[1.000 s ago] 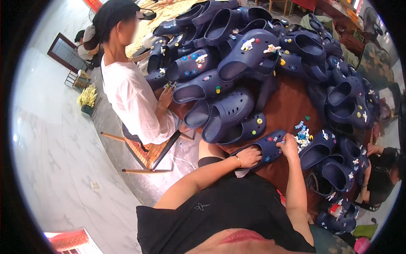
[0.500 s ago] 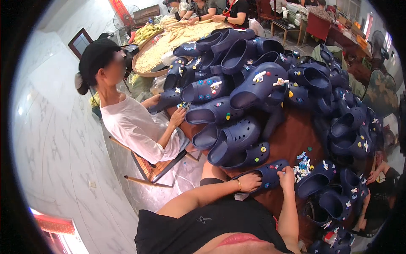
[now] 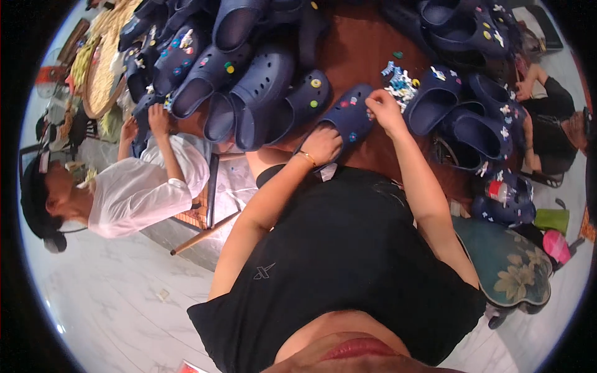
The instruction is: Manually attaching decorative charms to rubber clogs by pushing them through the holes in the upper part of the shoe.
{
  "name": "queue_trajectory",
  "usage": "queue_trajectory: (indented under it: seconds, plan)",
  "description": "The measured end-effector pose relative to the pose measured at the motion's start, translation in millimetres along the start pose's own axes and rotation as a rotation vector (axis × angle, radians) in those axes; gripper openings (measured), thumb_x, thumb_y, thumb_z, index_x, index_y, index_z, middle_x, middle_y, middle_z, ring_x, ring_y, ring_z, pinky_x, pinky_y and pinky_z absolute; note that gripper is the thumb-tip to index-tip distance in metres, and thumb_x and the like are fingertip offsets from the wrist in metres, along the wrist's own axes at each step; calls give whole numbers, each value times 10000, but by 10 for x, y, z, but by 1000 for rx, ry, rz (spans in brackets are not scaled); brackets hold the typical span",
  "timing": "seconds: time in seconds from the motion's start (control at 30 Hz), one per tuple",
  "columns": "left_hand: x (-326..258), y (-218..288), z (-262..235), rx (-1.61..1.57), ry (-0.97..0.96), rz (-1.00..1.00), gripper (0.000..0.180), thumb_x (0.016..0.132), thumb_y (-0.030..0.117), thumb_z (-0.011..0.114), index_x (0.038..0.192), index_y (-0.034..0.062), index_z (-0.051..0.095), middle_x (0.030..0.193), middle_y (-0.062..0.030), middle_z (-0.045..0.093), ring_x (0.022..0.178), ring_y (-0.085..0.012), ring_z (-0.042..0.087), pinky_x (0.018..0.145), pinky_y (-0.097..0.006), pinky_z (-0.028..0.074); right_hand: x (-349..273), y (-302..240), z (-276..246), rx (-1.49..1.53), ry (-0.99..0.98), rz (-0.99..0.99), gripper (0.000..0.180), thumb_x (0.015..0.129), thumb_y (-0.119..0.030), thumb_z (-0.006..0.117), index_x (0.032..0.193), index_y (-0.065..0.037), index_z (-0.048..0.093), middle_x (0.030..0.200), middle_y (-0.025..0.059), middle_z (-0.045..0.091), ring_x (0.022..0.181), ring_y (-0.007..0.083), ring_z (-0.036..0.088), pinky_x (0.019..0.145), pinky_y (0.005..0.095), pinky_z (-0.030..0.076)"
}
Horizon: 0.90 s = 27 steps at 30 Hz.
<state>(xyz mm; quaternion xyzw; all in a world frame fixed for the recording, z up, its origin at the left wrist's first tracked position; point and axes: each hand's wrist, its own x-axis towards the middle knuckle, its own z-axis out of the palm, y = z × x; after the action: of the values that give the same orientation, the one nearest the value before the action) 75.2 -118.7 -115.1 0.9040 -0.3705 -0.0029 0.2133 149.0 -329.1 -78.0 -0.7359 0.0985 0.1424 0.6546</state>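
Note:
A dark blue clog (image 3: 353,119) with several small coloured charms on its upper lies in front of me at the table's near edge. My left hand (image 3: 322,145), with a gold bangle at the wrist, reaches into the foot opening and holds the clog; its fingertips are hidden inside. At the clog's right side, my right hand (image 3: 385,110) is closed in a pinch against the upper. Whatever sits between those fingers is too small to make out. Just beyond it lies a loose pile of white and blue charms (image 3: 403,87).
Many dark blue clogs (image 3: 261,81) are heaped across the brown-covered table (image 3: 354,50). More clogs (image 3: 435,99) stand close to my right hand. A person in white (image 3: 143,199) sits at the left, handling a clog; another person (image 3: 553,112) is at the right. A cushioned chair (image 3: 507,261) stands behind my right arm.
The view has tipped downward, so the table and clogs sit higher in it. My left hand stays in the clog; my right hand remains pinched at its side.

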Motion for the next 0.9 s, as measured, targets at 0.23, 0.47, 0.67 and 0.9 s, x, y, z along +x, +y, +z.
queue_trajectory:
  seconds: [0.23,0.47,0.67,0.9]
  plan:
    - [-3,230,23,-73,-80,-103,135,680,200,567,656,79,621,699,-108,577,707,-289,567,665,-401,464,-138,99,134,-768,11,-609,313,769,-108,587,1075,-48,575,997,184,541,964,347,514,832,392,426]
    - [-129,234,87,-41,81,43,165,718,211,574,803,70,570,856,-86,535,866,-259,515,794,-385,409,-257,65,209,-759,10,-535,258,705,-3,626,953,-21,558,951,181,510,875,352,533,775,394,435]
    - [-57,152,74,-37,132,73,157,745,228,564,785,77,560,823,-84,519,840,-264,512,778,-398,395,-50,-233,218,-890,-128,-374,275,687,-30,662,909,-21,500,946,208,500,879,391,524,774,405,431]
    - [-30,155,48,-43,109,56,160,749,232,563,788,77,560,826,-86,521,840,-260,514,781,-391,395,24,-248,220,-976,-204,-336,270,678,-18,664,864,-3,470,928,223,501,871,405,522,755,421,431]
